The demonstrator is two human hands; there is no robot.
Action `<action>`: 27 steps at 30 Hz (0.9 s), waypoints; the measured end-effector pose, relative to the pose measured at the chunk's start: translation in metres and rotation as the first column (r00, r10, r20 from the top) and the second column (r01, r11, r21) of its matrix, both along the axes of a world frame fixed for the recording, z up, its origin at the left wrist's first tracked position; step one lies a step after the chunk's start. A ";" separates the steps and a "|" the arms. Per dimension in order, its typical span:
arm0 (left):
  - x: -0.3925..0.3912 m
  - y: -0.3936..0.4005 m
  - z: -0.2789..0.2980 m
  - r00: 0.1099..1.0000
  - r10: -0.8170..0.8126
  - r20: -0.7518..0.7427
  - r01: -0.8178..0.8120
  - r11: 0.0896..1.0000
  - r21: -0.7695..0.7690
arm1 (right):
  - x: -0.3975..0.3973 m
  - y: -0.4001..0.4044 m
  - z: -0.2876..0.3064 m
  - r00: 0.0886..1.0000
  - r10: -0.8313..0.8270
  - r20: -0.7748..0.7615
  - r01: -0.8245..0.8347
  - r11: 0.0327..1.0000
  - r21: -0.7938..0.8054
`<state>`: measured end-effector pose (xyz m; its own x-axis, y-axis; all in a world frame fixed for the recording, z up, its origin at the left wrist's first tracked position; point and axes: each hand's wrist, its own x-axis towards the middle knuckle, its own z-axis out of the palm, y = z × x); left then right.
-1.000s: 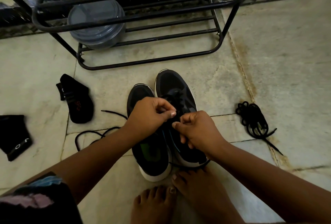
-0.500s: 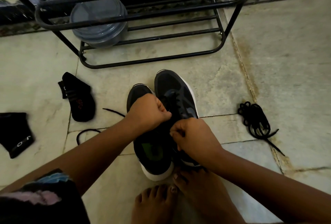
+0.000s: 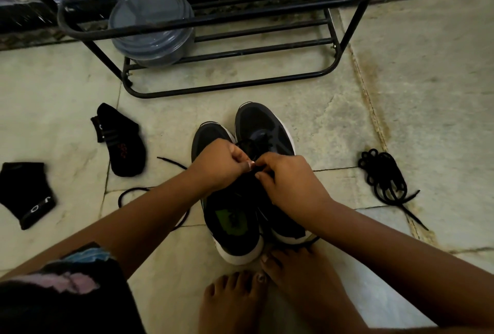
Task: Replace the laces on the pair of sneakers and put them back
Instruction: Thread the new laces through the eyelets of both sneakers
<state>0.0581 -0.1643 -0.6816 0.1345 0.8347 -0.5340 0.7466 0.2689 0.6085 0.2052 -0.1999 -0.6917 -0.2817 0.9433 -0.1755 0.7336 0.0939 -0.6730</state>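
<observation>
Floor tiles held both sneakers (image 3: 248, 186); L hand (image 3: 216, 165) & R hand (image 3: 288, 181) had closed together, pinching lace (image 3: 252, 166); knot likely tightening.

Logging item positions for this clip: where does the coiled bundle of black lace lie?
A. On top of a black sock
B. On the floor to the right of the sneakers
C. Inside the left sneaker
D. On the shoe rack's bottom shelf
B: the coiled lace bundle lies on the bare floor tiles, apart from and to the right of the pair of sneakers, untouched by either hand.
</observation>
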 end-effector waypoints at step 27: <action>-0.002 -0.009 -0.011 0.943 -0.059 -0.328 0.171 0.931 0.323 | 0.061 0.027 0.075 0.542 -0.447 -0.711 0.292 0.894 -0.340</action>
<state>0.0560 -0.1736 -0.6922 0.1162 0.9616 -0.2487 0.9242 -0.0130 0.3817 0.2663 -0.1727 -0.6172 -0.0159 0.9735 -0.2283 -0.1048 -0.2287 -0.9678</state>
